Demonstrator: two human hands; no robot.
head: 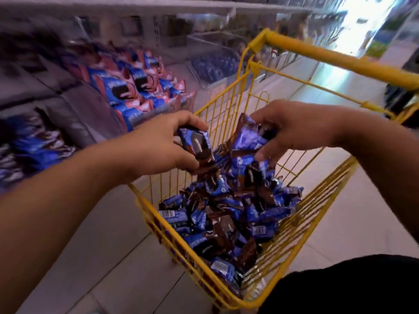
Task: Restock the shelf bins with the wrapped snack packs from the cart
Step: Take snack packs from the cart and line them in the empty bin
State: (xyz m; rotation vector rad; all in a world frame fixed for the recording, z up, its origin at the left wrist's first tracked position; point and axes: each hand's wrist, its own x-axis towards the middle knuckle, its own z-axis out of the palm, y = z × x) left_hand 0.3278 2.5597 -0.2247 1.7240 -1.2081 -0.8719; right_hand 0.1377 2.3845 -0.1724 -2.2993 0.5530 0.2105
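We look down into a yellow wire cart [294,225] with both arms reaching over its left rim. Our left hand [158,143] has its grip clenched round a blue and brown snack pack [197,143], thumb on top and fingers curled beneath, held above the heap near the cart's left wall. Our right hand [292,128] grips a bunch of packs [249,137] from above, fingers curled down into the wrappers, and several more packs trail below it towards the pile [229,214]. That pile lies loose across the cart floor, thickest in the middle and thinning towards the near corner, where the wire base shows through.

The cart's yellow handle bar [328,53] runs across the upper right, well above the hands, so the space over the basket is open. To the left stand the shelf bins [74,109], sloped and close beside the cart's left rim; one bin holds pink and blue packs [136,87], and a lower one holds blue packs [34,146] that seem to match those in the cart, though the blur there is heavy. Pale floor tiles [108,257] show between the shelf base and the cart. A dark sleeve or garment [351,286] fills the lower right corner.
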